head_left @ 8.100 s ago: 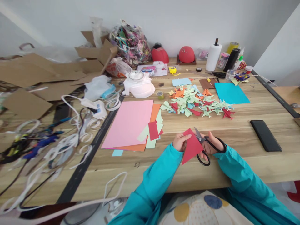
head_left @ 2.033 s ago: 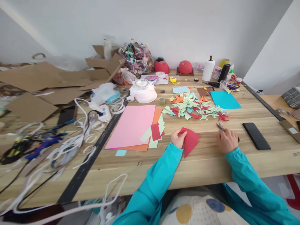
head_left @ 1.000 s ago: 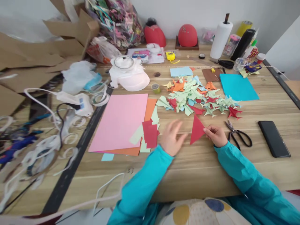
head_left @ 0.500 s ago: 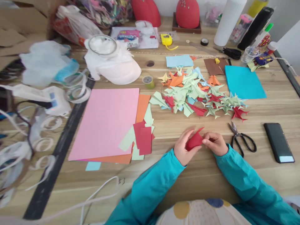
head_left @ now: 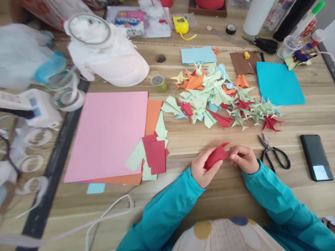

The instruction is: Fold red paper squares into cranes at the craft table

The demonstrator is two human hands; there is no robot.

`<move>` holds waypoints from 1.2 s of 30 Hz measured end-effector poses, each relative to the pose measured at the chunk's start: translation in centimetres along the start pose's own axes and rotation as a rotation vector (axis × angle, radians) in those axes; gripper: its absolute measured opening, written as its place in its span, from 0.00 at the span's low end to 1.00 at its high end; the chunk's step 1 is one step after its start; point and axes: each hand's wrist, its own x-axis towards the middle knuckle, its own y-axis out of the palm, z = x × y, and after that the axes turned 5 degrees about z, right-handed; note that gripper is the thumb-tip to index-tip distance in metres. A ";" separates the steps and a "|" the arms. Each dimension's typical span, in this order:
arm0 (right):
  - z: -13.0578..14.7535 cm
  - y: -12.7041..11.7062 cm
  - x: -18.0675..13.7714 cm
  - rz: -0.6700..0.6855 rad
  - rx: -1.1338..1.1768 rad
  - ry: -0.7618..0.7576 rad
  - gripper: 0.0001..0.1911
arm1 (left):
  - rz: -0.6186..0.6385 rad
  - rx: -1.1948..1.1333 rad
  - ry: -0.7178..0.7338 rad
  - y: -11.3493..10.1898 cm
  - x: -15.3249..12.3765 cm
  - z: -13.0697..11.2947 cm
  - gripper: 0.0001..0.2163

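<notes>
Red paper (head_left: 216,157) curled in the left hand (head_left: 202,170), over the near part of the counter (head_left: 188,137); long axis slants near-left to far-right. Left hand half closed around it, the nearer of the two. Right hand (head_left: 244,159) just right of the paper, thumb and fingers drawn together; cannot tell if they grip its edge. Scissors (head_left: 268,149) lie right of that hand, phone (head_left: 316,157) farther right. Folded paper pieces (head_left: 209,90) heaped on the far side; pink sheet (head_left: 107,136) left.
</notes>
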 end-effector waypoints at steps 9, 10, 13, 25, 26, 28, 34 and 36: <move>0.6 0.3 -0.2 -0.022 0.060 0.191 0.10 | -0.022 0.093 0.123 -0.2 0.5 -0.4 0.18; 0.7 0.3 -0.2 -0.024 0.062 0.200 0.10 | -0.022 0.091 0.131 -0.2 0.5 -0.4 0.18; 0.6 0.2 -0.3 -0.037 0.072 0.220 0.10 | -0.029 0.084 0.154 -0.2 0.5 -0.3 0.19; 0.3 -0.1 -0.2 -0.034 0.079 0.192 0.15 | -0.041 0.014 0.098 -0.2 0.8 0.0 0.16; 0.3 -0.1 -0.2 -0.035 0.076 0.192 0.16 | -0.038 0.000 0.093 -0.2 0.9 0.1 0.15; 0.3 -0.1 -0.1 -0.048 0.078 0.198 0.16 | -0.023 -0.015 0.103 -0.2 1.0 0.1 0.16; 0.1 -0.3 0.1 -0.086 0.103 0.201 0.16 | -0.038 -0.033 0.142 0.4 1.3 0.5 0.17; -0.1 -0.4 0.2 -0.089 0.104 0.172 0.16 | -0.042 -0.086 0.132 0.6 1.3 0.7 0.16</move>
